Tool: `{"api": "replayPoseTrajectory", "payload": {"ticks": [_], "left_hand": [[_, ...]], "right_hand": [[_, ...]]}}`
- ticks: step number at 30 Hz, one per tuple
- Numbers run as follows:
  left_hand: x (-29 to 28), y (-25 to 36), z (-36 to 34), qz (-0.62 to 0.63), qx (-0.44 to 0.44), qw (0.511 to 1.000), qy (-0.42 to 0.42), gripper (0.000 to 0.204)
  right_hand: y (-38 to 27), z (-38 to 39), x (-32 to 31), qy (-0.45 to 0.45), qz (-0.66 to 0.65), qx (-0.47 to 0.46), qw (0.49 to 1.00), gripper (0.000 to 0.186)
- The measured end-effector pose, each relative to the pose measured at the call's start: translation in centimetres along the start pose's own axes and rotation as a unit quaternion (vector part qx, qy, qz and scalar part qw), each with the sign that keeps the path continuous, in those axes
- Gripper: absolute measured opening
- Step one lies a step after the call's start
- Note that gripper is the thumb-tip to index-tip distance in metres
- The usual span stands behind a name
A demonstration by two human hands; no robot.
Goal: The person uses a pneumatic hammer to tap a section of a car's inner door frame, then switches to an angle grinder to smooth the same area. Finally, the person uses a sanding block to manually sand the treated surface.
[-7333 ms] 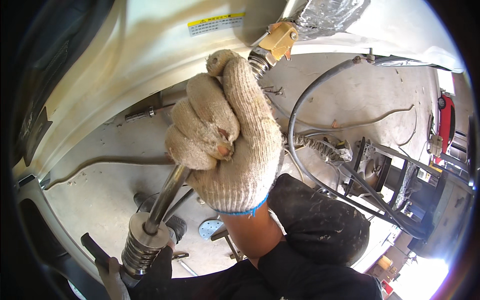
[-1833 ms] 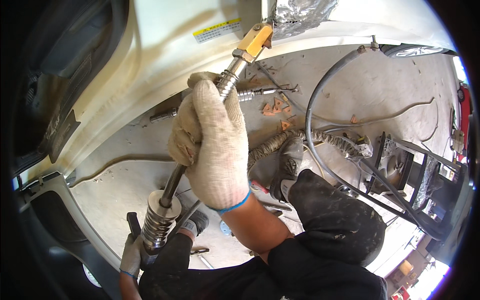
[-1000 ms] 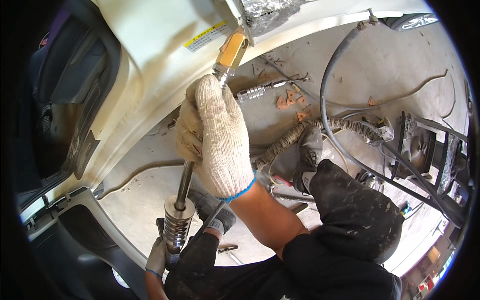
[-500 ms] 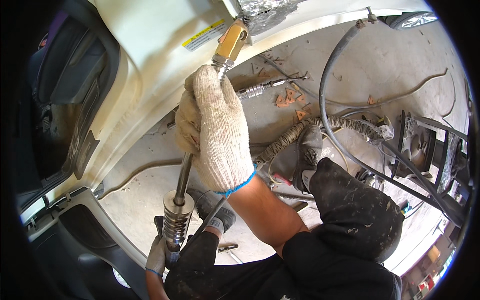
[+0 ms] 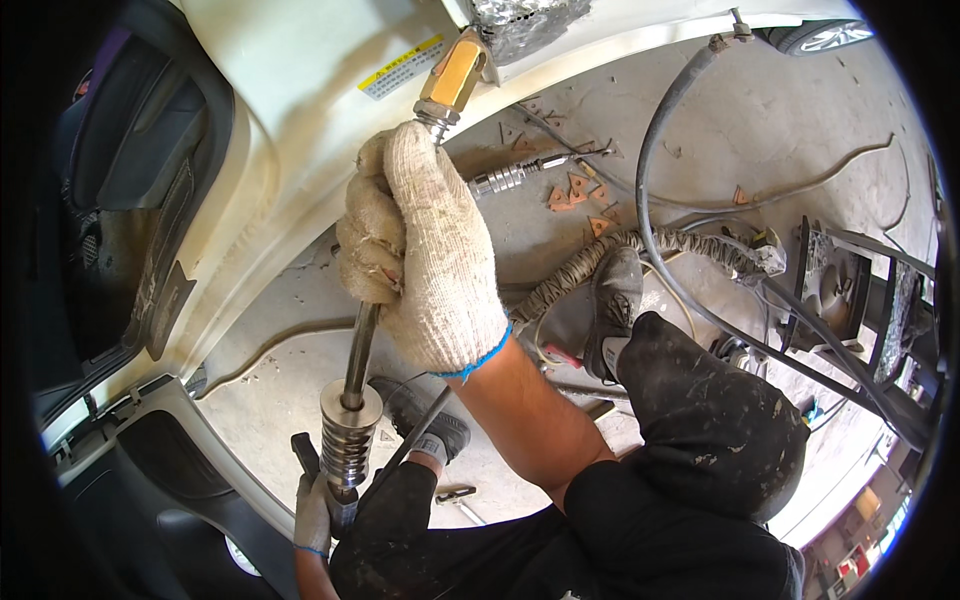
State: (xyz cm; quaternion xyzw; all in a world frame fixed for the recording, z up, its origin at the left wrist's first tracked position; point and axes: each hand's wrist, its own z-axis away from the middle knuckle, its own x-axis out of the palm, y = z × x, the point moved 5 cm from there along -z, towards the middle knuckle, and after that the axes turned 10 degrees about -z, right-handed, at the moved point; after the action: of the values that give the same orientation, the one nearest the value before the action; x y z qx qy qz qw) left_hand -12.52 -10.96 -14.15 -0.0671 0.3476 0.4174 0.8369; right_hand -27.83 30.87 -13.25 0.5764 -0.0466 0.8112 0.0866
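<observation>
Evidently, in the head view, your work is partway along: the long metal tool [image 5: 360,350] slants up across the middle, its brass-coloured head [image 5: 455,75] at the edge of the pale car body [image 5: 290,50], just beside a bare-metal patch [image 5: 525,32]. Placing it there looks done; whether the head is fastened, you cannot tell from this angle. Working the tool and taking it off would be what is left, as a judgement, since both your hands are on it.

Your right hand [image 5: 430,250] wraps snugly around the upper part; your left hand [image 5: 313,515] holds the lower end by a black handle [image 5: 305,453], its fingers partly hidden.

Counted, you have two gloved hands, one tool in them with one ridged cylinder [image 5: 346,440], one similar silver tool [image 5: 505,180] on the floor, two shoes [image 5: 615,300], one wrapped hose [image 5: 570,280] and one label [image 5: 400,67]. Orange triangular pieces [image 5: 577,187] number several; overlapping and small, they defy an exact count.
</observation>
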Motion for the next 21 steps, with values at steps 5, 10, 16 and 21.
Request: {"api": "replayPoseTrajectory", "payload": {"ticks": [5, 10, 16, 21], "left_hand": [[-0.4, -0.5, 0.7, 0.011, 0.019, 0.999, 0.025, 0.034], [-0.6, -0.8, 1.1, 0.019, 0.009, 1.0, 0.01, 0.034], [-0.7, -1.4, 0.6, 0.017, 0.037, 0.999, 0.01, 0.04], [0.0, -0.7, 0.7, 0.014, 0.006, 1.0, -0.017, 0.041]], "right_hand": [[-0.2, 0.0, 0.1, -0.026, -0.018, 0.008, 0.999, 0.033], [-0.1, 0.1, 0.1, -0.017, -0.006, 0.0, 1.0, 0.035], [0.0, 0.3, 0.0, -0.027, -0.028, 0.0, 0.999, 0.034], [5.4, 4.8, -3.5, -0.094, 0.238, 0.041, 0.966, 0.017]]}}
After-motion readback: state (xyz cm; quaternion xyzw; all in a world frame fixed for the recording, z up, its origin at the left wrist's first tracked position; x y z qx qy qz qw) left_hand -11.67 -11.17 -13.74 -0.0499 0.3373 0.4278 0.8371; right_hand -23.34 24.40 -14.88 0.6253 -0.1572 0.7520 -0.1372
